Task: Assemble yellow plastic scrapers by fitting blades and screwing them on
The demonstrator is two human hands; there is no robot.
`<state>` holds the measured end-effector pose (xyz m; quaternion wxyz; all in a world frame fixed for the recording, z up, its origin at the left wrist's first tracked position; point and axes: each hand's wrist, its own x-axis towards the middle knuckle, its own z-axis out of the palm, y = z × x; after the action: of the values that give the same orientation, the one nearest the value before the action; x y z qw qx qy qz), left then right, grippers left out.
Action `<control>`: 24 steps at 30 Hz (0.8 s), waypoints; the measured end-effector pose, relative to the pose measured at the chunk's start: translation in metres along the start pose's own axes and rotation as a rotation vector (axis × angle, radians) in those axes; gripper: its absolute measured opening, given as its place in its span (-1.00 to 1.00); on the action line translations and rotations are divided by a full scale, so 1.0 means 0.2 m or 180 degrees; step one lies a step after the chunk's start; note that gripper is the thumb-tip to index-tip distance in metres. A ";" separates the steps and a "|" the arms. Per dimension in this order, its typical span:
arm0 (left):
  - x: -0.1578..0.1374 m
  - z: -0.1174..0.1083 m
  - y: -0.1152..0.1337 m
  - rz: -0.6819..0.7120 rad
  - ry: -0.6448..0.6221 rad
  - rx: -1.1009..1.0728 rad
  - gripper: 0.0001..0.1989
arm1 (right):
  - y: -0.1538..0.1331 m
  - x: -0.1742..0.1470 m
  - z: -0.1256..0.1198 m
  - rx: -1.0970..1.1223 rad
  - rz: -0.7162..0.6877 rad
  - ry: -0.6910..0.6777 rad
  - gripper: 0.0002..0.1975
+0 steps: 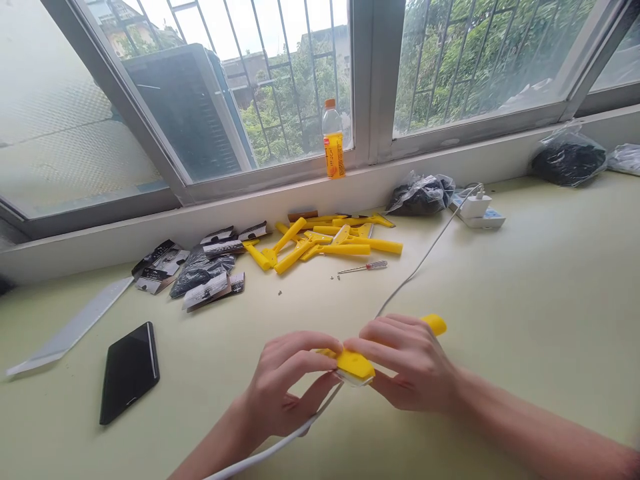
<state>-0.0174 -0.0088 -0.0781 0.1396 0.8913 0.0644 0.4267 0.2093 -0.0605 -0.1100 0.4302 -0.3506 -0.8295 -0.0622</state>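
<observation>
Between my two hands is a yellow scraper [356, 365], its wide head facing me and its handle end showing past my right knuckles. My left hand [287, 377] is closed, pinching the left side of the head between thumb and fingers. Around the right side of the head and the handle curls my right hand [413, 360], hiding most of the handle. A clear, whitish edge shows beneath the yellow head. A white cable [280, 445] passes by my left hand and under the scraper.
Several yellow scrapers [325, 250] lie piled near the window sill. A screwdriver [369, 267] and small metal bits are before them. Black packets [213, 270], a phone [130, 373] and a clear strip [75, 327] lie left. A drink bottle [334, 147], bagged dark material [421, 195] and a power strip [480, 212] stand behind.
</observation>
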 end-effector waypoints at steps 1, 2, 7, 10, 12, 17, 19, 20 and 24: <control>0.00 0.00 0.00 -0.0064 -0.0045 -0.0095 -0.71 | 0.00 0.00 0.00 0.0011 -0.0027 -0.0003 -0.83; 0.00 0.00 0.00 -0.0113 -0.0085 -0.0191 -0.71 | 0.00 0.00 0.00 0.0027 -0.0066 -0.0004 -0.82; 0.00 0.00 0.00 -0.0261 -0.0168 -0.0592 -0.71 | 0.01 0.00 -0.02 0.0014 -0.0339 0.0101 -0.73; 0.01 -0.01 0.00 -0.0301 -0.0259 -0.0771 -0.67 | 0.01 0.00 -0.02 -0.0060 -0.0418 0.0109 -0.72; 0.01 -0.01 0.00 -0.0336 -0.0318 -0.0830 -0.64 | 0.00 0.01 -0.02 -0.0053 -0.0386 0.0091 -0.74; 0.01 0.00 -0.01 -0.0526 -0.0356 -0.0721 -0.60 | -0.02 0.02 -0.01 0.0132 0.0106 -0.0033 -0.88; 0.01 0.02 -0.02 -0.0683 -0.0345 -0.0688 -0.63 | -0.03 0.02 -0.01 0.0159 0.0372 -0.0140 -0.90; 0.00 0.03 -0.03 -0.0777 -0.0346 -0.0703 -0.66 | -0.03 0.02 0.00 0.0164 0.0480 -0.0202 -0.90; -0.01 0.07 -0.05 -0.1161 -0.0381 -0.1012 -0.80 | -0.02 0.02 0.01 0.0225 0.0719 -0.0428 -0.82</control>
<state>-0.0080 -0.0029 -0.0916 0.3563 0.8554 0.1479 0.3456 0.2033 -0.0615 -0.1079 0.3900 -0.4298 -0.8134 0.0395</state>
